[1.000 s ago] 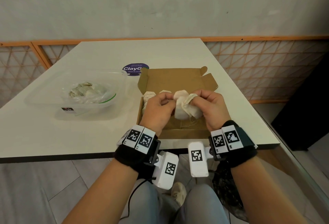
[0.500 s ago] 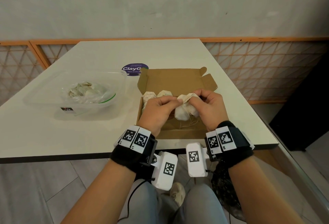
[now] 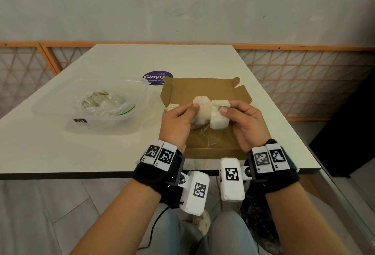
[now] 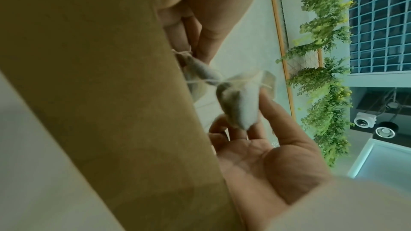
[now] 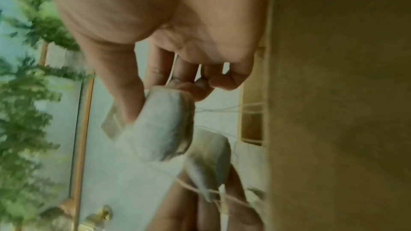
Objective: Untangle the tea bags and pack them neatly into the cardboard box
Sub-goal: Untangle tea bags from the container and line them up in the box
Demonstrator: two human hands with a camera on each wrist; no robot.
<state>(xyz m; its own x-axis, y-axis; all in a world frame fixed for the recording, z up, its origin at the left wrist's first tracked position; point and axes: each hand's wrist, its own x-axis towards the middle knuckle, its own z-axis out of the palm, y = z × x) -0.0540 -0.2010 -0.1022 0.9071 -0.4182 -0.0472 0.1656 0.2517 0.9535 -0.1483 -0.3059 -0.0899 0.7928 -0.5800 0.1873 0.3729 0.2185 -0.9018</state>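
Observation:
An open brown cardboard box [image 3: 205, 89] lies on the white table [image 3: 101, 149] in front of me. Above it my left hand [image 3: 192, 112] pinches one pale tea bag [image 3: 202, 110] [image 4: 240, 106]. Beside it, my right hand [image 3: 225, 112] pinches a second tea bag [image 3: 219, 118] [image 5: 160, 125]. The two bags hang side by side, and thin strings [image 3: 209, 136] [image 5: 213, 190] run between them and dangle below. Another tea bag [image 3: 172, 106] lies in the box at its left side, partly hidden by my left hand.
A clear plastic tub [image 3: 60, 110] on the left holds a zip bag of more tea bags [image 3: 103, 102]. A round purple sticker [image 3: 157, 77] sits behind the box. The table's near edge runs just under my wrists; an orange lattice railing [image 3: 304, 84] borders it.
The bunched tea bags have been drawn apart into two bags held side by side, one in each hand. Both hands have shifted slightly outward and the strings now hang loose below.

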